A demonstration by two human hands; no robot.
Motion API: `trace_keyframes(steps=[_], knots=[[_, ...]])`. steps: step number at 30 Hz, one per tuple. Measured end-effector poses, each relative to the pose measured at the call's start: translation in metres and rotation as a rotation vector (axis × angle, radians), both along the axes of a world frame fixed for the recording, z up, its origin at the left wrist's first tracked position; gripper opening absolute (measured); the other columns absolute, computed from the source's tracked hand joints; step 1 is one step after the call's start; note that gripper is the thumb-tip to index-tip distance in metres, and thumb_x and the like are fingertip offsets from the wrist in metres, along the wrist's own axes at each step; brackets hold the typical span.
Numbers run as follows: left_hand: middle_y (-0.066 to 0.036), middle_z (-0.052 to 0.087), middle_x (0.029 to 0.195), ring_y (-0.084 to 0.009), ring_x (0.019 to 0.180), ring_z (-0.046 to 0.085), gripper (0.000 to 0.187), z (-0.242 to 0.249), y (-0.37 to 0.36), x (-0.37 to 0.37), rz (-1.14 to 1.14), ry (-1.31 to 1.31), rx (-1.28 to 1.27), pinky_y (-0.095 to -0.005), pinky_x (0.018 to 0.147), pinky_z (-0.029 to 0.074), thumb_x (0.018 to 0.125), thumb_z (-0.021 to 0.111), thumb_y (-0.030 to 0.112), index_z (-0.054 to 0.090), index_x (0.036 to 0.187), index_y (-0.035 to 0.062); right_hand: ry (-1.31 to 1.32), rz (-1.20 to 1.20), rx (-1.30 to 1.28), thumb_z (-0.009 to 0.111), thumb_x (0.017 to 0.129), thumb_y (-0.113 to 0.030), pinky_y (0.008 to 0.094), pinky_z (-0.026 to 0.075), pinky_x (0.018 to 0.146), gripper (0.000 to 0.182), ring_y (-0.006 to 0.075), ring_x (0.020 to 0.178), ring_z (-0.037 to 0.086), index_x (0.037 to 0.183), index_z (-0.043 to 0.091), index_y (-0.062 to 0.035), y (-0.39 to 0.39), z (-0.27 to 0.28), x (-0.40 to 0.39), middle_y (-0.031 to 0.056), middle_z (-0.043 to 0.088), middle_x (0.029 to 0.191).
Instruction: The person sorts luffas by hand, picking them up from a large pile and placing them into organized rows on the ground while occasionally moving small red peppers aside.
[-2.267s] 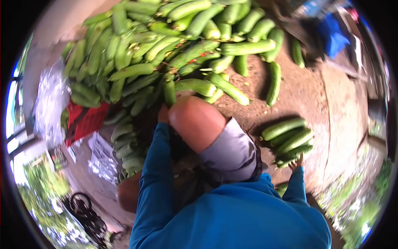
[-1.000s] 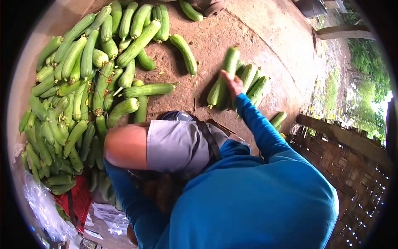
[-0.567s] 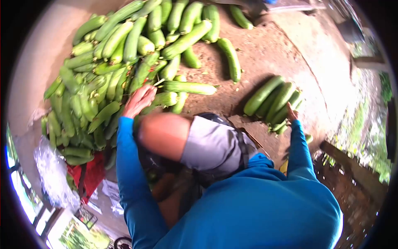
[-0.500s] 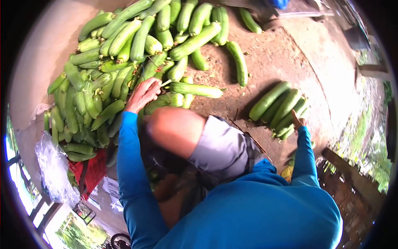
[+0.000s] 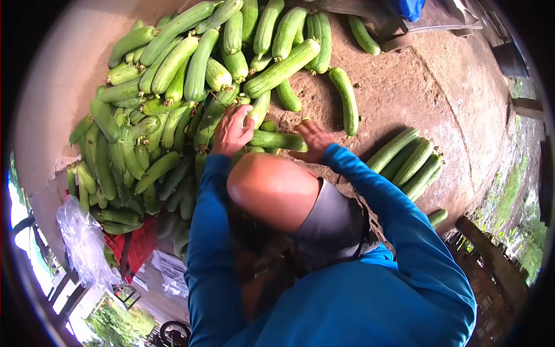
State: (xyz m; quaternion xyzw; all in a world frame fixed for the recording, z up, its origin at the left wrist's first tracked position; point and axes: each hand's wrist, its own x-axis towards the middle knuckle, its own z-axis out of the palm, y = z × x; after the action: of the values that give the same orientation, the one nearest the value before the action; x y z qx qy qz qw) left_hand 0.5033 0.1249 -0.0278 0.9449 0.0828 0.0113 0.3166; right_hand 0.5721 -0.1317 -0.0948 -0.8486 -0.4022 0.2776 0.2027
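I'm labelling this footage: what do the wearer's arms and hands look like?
The left sleeve and right sleeve are plain blue and long, reaching the wrists. The left hand and right hand are bare, with no gloves.

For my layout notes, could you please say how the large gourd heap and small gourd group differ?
The large gourd heap holds many gourds pointing various ways; the small gourd group has a few, lying side by side. The heap spreads wide; the group is compact. Both are green.

Two hands [image 5: 233, 132], dozens of green gourds [image 5: 282, 68], one knee [image 5: 274, 188].
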Motion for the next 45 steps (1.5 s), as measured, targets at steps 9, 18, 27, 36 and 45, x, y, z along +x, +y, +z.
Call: trace_keyframes(steps=[9,18,27,36,45], knots=[[-0.018,0.051,0.119,-0.0376,0.106,0.045,0.06,-0.025,-0.017,0.083,-0.064,-0.071,0.59,-0.048,0.089,0.042,0.075,0.065,0.032,0.048,0.126,0.0049,0.239,0.033,0.006,0.068,0.071,-0.046,0.0477,0.049,0.078,0.061,0.0356,0.091,0.063,0.117,0.053,-0.0094,-0.011,0.011,0.016,0.0181,0.063,0.101],[-0.017,0.052,0.102,-0.0344,0.1,0.044,0.049,-0.017,-0.029,0.084,-0.043,0.125,0.618,-0.0498,0.083,0.04,0.063,0.069,0.038,0.053,0.094,0.0036,1.089,-0.913,0.576,0.071,0.082,-0.028,0.0312,0.053,0.068,0.037,0.0137,0.084,0.064,0.111,0.061,-0.0081,-0.127,0.005,0.011,0.0041,0.067,0.096],[-0.023,0.055,0.118,-0.0266,0.11,0.055,0.081,0.086,-0.064,0.112,0.195,0.584,-0.441,-0.0382,0.07,0.054,0.081,0.061,0.056,0.041,0.13,-0.0056,0.927,-1.247,0.533,0.064,0.082,-0.05,0.032,0.053,0.062,0.057,0.0182,0.084,0.064,0.123,0.057,-0.0116,-0.184,-0.013,0.003,0.0045,0.064,0.111],[-0.007,0.056,0.079,-0.0173,0.07,0.056,0.049,0.007,-0.239,0.143,-0.34,0.461,-0.782,-0.0314,0.058,0.047,0.081,0.062,0.051,0.049,0.084,0.0047,0.698,-1.408,0.437,0.067,0.08,-0.048,0.0303,0.052,0.056,0.055,0.0166,0.073,0.062,0.113,0.059,-0.0046,-0.249,-0.004,-0.005,0.0044,0.063,0.094],[-0.028,0.063,0.09,-0.0453,0.087,0.061,0.049,-0.05,-0.302,0.076,-0.333,0.396,-0.418,-0.0492,0.075,0.05,0.077,0.068,0.041,0.05,0.096,-0.001,0.345,-1.417,0.213,0.068,0.081,-0.041,0.0274,0.047,0.064,0.043,0.0125,0.071,0.058,0.102,0.067,-0.0036,-0.285,-0.035,-0.026,0.0035,0.065,0.084]])
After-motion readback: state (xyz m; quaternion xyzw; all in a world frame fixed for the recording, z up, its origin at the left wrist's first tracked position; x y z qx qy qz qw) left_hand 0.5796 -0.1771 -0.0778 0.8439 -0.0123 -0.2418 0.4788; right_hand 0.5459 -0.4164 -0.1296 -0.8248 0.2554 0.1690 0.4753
